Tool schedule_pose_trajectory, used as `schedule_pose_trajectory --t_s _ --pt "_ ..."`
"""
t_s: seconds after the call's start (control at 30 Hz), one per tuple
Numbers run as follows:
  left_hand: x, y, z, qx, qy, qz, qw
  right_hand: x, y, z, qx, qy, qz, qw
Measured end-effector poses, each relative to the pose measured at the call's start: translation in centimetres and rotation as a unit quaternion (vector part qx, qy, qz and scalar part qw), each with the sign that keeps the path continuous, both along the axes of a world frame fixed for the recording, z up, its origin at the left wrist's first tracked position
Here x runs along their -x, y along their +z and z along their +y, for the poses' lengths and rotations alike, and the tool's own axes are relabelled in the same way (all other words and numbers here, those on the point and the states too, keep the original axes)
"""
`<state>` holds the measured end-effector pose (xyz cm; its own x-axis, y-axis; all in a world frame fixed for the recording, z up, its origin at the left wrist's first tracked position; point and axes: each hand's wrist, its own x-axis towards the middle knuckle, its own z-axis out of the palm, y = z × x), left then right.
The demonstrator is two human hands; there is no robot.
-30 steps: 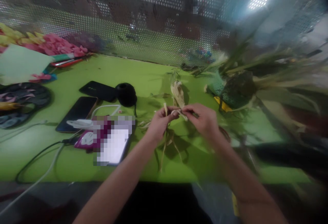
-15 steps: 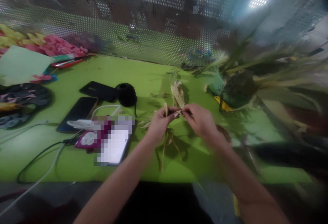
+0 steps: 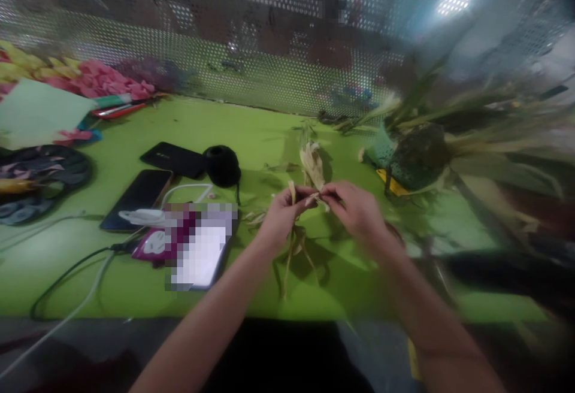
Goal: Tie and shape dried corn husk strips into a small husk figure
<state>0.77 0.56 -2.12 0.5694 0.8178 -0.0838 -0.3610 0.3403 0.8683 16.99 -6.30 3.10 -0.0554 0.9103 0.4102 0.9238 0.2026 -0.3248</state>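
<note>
Both hands meet over the green table, pinching pale dry husk strips [image 3: 297,242] between their fingertips. My left hand [image 3: 281,216] is closed on the strips; one end sticks up above its fingers and long ends hang below. Close beside it, my right hand [image 3: 353,204] pinches the husk near the left fingertips, with a short piece showing under its fingers. Just beyond the hands lies a bundle of pale husk [image 3: 312,162]. The exact fold between the fingertips is too small to make out.
Left of my hands are a black ball of cord [image 3: 221,166], dark phones [image 3: 137,200], a lit-screen device [image 3: 202,255], a purple packet [image 3: 153,245] and cables. Pink flowers [image 3: 101,79] lie at the far left. A green basket [image 3: 384,143] with long leaves stands right, before a perforated panel [image 3: 269,75].
My right hand has shifted very slightly to the right, and the husk piece at its fingertips has turned a little. My left hand is almost unmoved.
</note>
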Motion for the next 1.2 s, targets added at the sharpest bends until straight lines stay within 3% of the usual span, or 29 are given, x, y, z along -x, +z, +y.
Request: schedule_pose_trajectory --t_s 0.23,0.4,0.47,0.57,0.63,0.7,0.83,0.93,1.0,1.1,1.2 --pt "-0.2 -0.1 0.1 -0.01 0.013 0.007 1.0 0.4 -0.3 0.3 0.028 -0.036 -0.015 0.999" --pt "-0.3 0.3 0.1 0.014 0.017 -0.023 0.999 0.5 -0.7 0.7 0.04 -0.043 0.108 0.992" --pt "-0.3 0.3 0.0 0.029 0.005 -0.047 0.998 0.5 -0.9 0.9 0.053 -0.023 0.219 0.974" --pt "-0.2 0.2 0.1 0.057 -0.014 -0.082 0.995 0.5 -1.3 1.4 0.092 0.021 0.399 0.912" --pt "-0.2 0.1 0.1 0.068 -0.018 -0.088 0.994 0.5 -1.5 1.6 0.101 0.034 0.449 0.887" --pt "-0.2 0.0 0.2 0.066 -0.016 -0.085 0.994 0.4 -1.6 1.6 0.067 0.031 0.419 0.905" --pt "-0.1 0.0 0.2 0.043 -0.008 -0.056 0.997 0.0 -1.0 0.8 -0.028 0.017 0.204 0.978" --pt "-0.1 0.2 0.1 0.02 -0.006 -0.022 1.0 -0.2 -0.5 0.3 -0.044 0.02 0.105 0.993" --pt "-0.2 0.4 0.1 0.009 -0.009 -0.012 1.0 -0.1 -0.4 0.2 -0.043 0.018 0.113 0.993" --pt "-0.3 0.6 -0.1 0.012 -0.02 -0.029 0.999 0.3 -0.7 0.6 -0.016 -0.002 0.262 0.965" --pt "-0.4 0.5 -0.2 0.027 -0.026 -0.056 0.998 0.6 -1.4 1.3 0.039 -0.007 0.476 0.879"
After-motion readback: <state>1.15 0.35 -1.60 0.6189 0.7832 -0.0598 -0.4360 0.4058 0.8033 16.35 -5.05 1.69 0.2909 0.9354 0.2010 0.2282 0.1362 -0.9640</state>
